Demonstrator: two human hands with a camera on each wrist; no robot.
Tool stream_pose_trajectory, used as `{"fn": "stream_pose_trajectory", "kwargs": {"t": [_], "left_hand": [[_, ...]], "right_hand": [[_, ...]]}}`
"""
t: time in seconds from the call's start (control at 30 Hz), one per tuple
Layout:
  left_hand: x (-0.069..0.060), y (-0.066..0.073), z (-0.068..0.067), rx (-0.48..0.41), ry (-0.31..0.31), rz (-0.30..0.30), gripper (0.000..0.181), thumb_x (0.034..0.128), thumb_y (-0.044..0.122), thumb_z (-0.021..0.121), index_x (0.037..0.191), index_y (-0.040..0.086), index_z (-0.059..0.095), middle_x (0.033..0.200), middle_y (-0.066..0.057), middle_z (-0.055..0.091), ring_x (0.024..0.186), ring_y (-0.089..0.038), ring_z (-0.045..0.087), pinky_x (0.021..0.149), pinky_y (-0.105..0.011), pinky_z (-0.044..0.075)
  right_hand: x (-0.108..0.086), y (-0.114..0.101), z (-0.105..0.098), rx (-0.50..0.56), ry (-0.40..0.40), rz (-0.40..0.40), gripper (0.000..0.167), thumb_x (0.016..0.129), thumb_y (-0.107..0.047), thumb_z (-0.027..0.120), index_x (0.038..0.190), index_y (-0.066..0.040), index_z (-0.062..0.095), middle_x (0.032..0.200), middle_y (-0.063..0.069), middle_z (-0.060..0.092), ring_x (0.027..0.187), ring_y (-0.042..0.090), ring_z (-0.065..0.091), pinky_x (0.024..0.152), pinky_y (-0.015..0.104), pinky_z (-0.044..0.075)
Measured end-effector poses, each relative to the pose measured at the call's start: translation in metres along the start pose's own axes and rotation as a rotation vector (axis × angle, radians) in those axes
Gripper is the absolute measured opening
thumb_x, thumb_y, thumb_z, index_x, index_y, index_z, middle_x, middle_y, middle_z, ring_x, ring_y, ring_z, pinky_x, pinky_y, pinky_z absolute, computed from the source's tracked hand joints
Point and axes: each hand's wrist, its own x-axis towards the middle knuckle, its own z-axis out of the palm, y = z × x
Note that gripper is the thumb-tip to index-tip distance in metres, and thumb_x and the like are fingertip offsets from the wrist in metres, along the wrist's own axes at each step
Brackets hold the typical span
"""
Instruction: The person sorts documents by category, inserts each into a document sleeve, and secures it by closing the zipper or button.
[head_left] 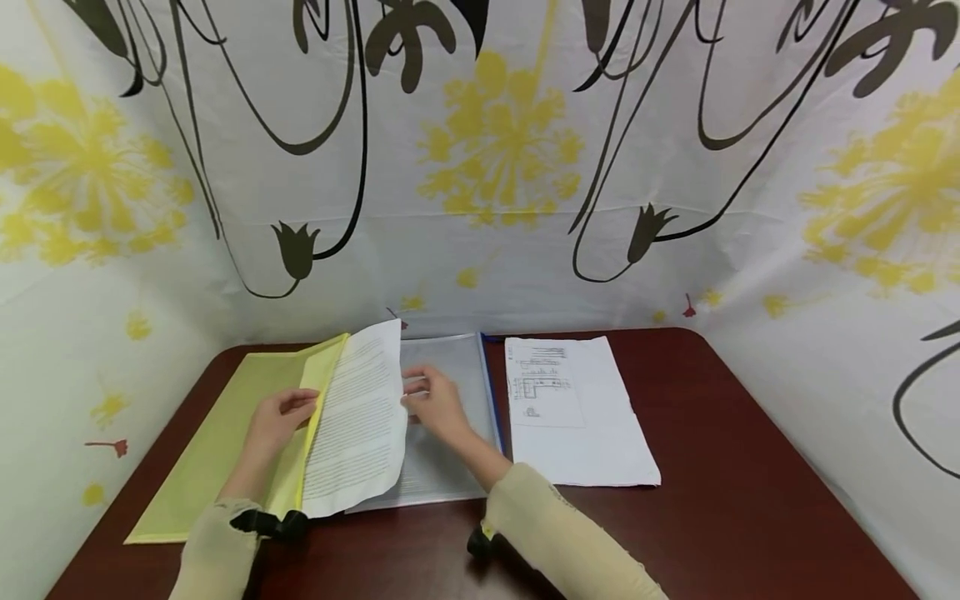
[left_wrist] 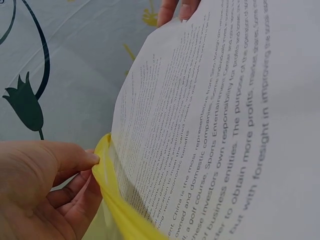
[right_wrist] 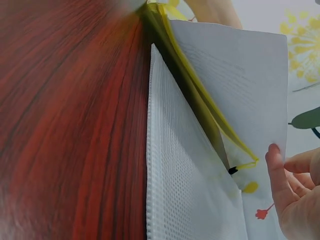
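My left hand [head_left: 273, 421] pinches the yellow rim of a yellow zip pouch [head_left: 195, 450] at the table's left; the left wrist view shows thumb and fingers on that yellow edge [left_wrist: 112, 187]. Printed paper [head_left: 360, 417] stands tilted out of the pouch's opening, its lower left part hidden behind the rim. On the paper's right edge, my right hand [head_left: 438, 408] pinches it between thumb and fingers, also seen in the right wrist view, where the hand [right_wrist: 297, 192] is at lower right. Under the paper and right hand lies a translucent mesh pouch [head_left: 461, 367] with a blue edge.
White sheets with a line drawing [head_left: 585, 417] lie to the right of the mesh pouch. The dark red wooden table [head_left: 720, 467] extends further right and in front. A patterned cloth [head_left: 495, 275] hangs behind and on both sides.
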Motion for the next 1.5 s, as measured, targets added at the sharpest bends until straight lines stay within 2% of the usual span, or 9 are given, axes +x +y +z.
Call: {"fn": "stream_pose_trajectory", "kwargs": {"t": [0.13, 0.27, 0.67, 1.03, 1.5], "left_hand": [[-0.004, -0.002, -0.004, 0.000, 0.008, -0.012, 0.037, 0.1003, 0.013, 0.058, 0.131, -0.008, 0.058, 0.113, -0.015, 0.068, 0.079, 0.013, 0.058, 0.074, -0.012, 0.055], [-0.005, -0.001, -0.005, -0.003, 0.004, -0.014, 0.037, 0.1004, 0.014, 0.058, 0.131, -0.008, 0.057, 0.114, -0.017, 0.068, 0.079, 0.013, 0.057, 0.074, -0.013, 0.055], [-0.002, 0.000, -0.002, 0.000, 0.006, -0.021, 0.037, 0.1006, 0.013, 0.058, 0.131, -0.008, 0.057, 0.120, -0.025, 0.064, 0.079, 0.013, 0.056, 0.074, -0.012, 0.054], [0.000, -0.002, -0.001, 0.003, 0.001, -0.023, 0.038, 0.1007, 0.016, 0.058, 0.131, -0.007, 0.057, 0.120, -0.024, 0.064, 0.080, 0.012, 0.057, 0.074, -0.012, 0.054], [-0.003, -0.001, 0.001, 0.026, 0.011, -0.010, 0.036, 0.1005, 0.014, 0.058, 0.130, -0.007, 0.058, 0.119, -0.025, 0.064, 0.080, 0.011, 0.057, 0.074, -0.013, 0.054]], "right_hand": [[-0.002, -0.002, 0.006, 0.022, -0.017, 0.004, 0.031, 0.087, 0.007, 0.066, 0.118, -0.001, 0.064, 0.106, 0.019, 0.072, 0.078, 0.018, 0.071, 0.058, 0.031, 0.062], [-0.002, -0.005, 0.008, 0.027, -0.022, 0.015, 0.030, 0.088, 0.006, 0.065, 0.117, -0.001, 0.064, 0.107, 0.018, 0.072, 0.077, 0.014, 0.070, 0.058, 0.026, 0.061], [-0.002, -0.005, 0.010, 0.042, -0.011, 0.045, 0.026, 0.088, 0.006, 0.065, 0.113, -0.001, 0.065, 0.104, 0.015, 0.072, 0.074, 0.011, 0.067, 0.058, 0.026, 0.061], [-0.001, 0.000, 0.015, 0.060, -0.005, 0.073, 0.026, 0.087, 0.007, 0.066, 0.112, -0.001, 0.065, 0.103, 0.013, 0.071, 0.073, 0.010, 0.066, 0.058, 0.026, 0.060], [-0.002, 0.001, 0.021, 0.053, -0.010, 0.069, 0.027, 0.086, 0.007, 0.065, 0.112, -0.002, 0.064, 0.104, 0.013, 0.071, 0.076, 0.010, 0.066, 0.057, 0.024, 0.059]]}}
